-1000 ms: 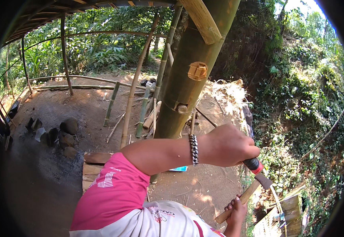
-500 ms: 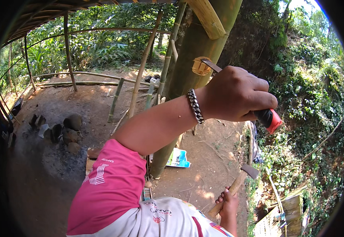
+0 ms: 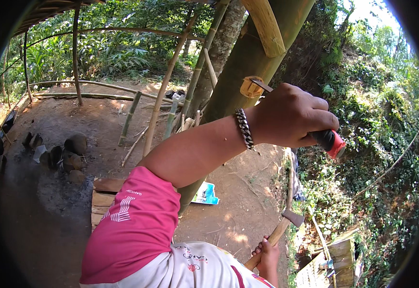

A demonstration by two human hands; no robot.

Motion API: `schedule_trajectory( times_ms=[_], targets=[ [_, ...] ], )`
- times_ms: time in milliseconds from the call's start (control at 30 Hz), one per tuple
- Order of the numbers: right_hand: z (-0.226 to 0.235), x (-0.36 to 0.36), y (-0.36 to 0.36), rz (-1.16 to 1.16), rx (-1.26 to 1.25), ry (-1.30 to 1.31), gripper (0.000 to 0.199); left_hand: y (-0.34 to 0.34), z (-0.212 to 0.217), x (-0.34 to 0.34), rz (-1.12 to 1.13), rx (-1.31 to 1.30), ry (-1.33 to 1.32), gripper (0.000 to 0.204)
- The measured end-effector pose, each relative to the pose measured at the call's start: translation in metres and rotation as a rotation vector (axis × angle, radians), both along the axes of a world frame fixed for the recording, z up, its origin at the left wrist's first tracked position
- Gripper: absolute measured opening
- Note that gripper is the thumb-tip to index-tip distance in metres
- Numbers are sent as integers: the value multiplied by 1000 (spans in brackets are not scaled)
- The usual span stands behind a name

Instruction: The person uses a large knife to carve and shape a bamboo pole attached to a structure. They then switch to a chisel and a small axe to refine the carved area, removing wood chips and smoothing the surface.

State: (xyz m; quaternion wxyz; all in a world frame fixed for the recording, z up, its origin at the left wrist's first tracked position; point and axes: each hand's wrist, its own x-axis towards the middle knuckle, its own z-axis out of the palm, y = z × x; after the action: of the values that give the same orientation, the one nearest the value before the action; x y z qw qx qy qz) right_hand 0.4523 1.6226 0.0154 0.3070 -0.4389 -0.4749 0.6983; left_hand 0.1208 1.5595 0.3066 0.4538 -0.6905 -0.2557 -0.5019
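My left hand (image 3: pixel 293 115) hides most of the chisel (image 3: pixel 332 142); only its red-and-black handle end and a bit of blade show against the notch (image 3: pixel 251 87) in the green bamboo post (image 3: pixel 248 62). Left fist is clamped tight, arm raised across. Lower right, my right hand (image 3: pixel 267 252) grips a hammer (image 3: pixel 281 230).

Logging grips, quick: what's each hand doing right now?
Left hand: closed on a tool with a black and red handle, blade at the bamboo pole.
Right hand: closed on a hammer's wooden handle.

left hand (image 3: pixel 293 115): raised, fingers fisted | right hand (image 3: pixel 267 252): low, fingers closed
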Motion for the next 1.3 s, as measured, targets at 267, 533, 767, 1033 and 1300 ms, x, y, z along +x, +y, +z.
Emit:
schedule_trajectory(
  times_ms=[267, 533, 767, 1033, 1300],
  targets=[
    [-3, -3, -6, 6, 32, -37, 23, -4, -1, -3, -44, 38, -10, 27],
    [-3, -6, -14, -15, 19, -24, 22, -7, -1, -5, -49, 71, -22, 29],
    [32, -20, -27, -72, 222, 20, 22, -10, 4, -10, -45, 46, -36, 28],
    [105, -46, -44, -3, 573, 326, 34, -15, 3, -17, -135, 26, -41, 30],
    [225, -34, -78, 72, 1246, 782, 41, -17, 9, -17, -150, 8, -42, 31]
  ],
)
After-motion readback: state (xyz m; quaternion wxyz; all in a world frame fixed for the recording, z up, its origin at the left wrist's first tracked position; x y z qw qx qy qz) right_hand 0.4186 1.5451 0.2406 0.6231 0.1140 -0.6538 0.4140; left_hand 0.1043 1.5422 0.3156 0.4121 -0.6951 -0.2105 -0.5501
